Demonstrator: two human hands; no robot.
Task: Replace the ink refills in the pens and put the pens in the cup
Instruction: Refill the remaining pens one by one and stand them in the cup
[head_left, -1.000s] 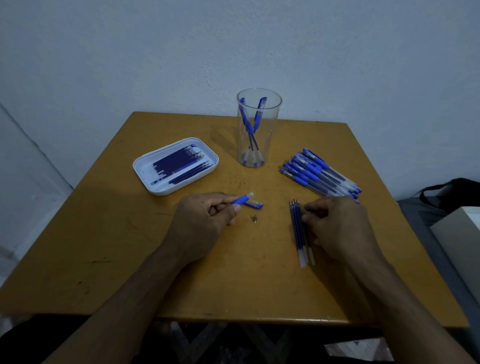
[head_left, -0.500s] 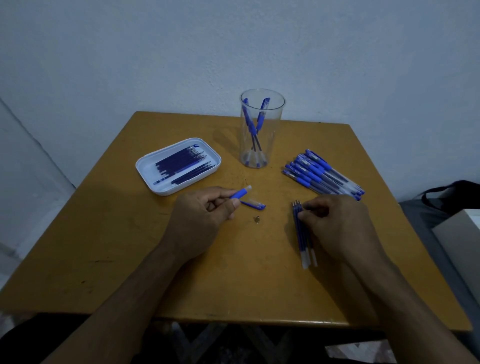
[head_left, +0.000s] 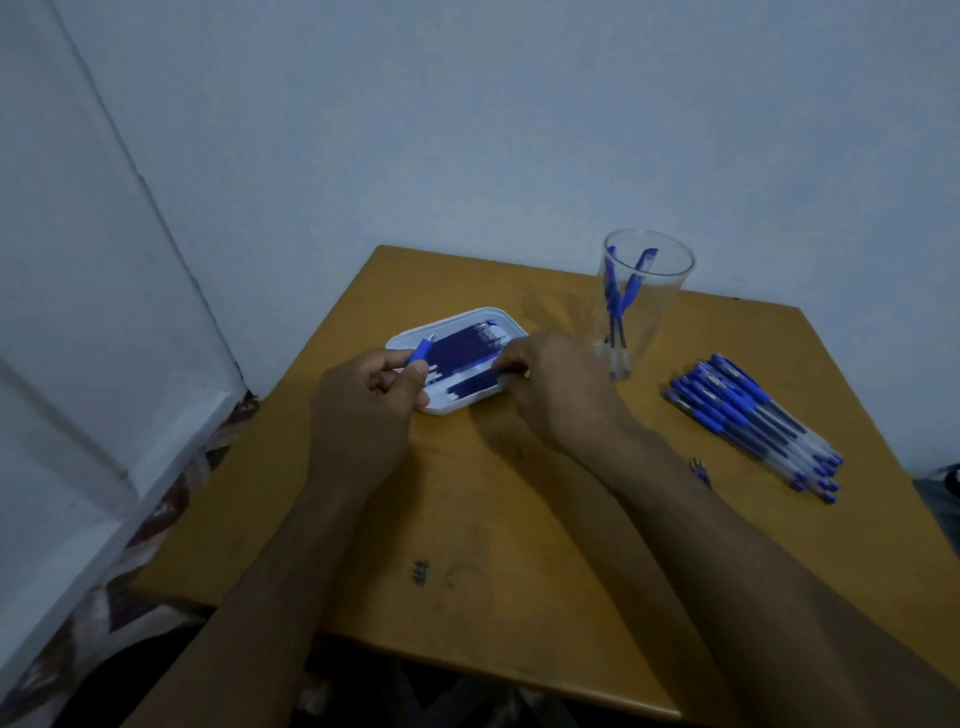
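My left hand (head_left: 363, 410) grips a blue pen barrel (head_left: 420, 352), its end sticking up over the white tray (head_left: 410, 340). The tray holds several dark blue refills (head_left: 465, 348). My right hand (head_left: 550, 389) reaches into the tray's right side and its fingertips pinch a refill there. A clear cup (head_left: 641, 306) with a few blue pens stands at the back right. A pile of blue pens (head_left: 748, 421) lies on the table at the right.
The wooden table (head_left: 493, 545) has a small dark mark near its front. A little blue part (head_left: 698, 470) peeks out beside my right forearm. A pale wall and door frame stand at the left.
My view has swung left. My right hand left the refills near the table's middle and moved across to the tray. My left hand carried the barrel up to the tray.
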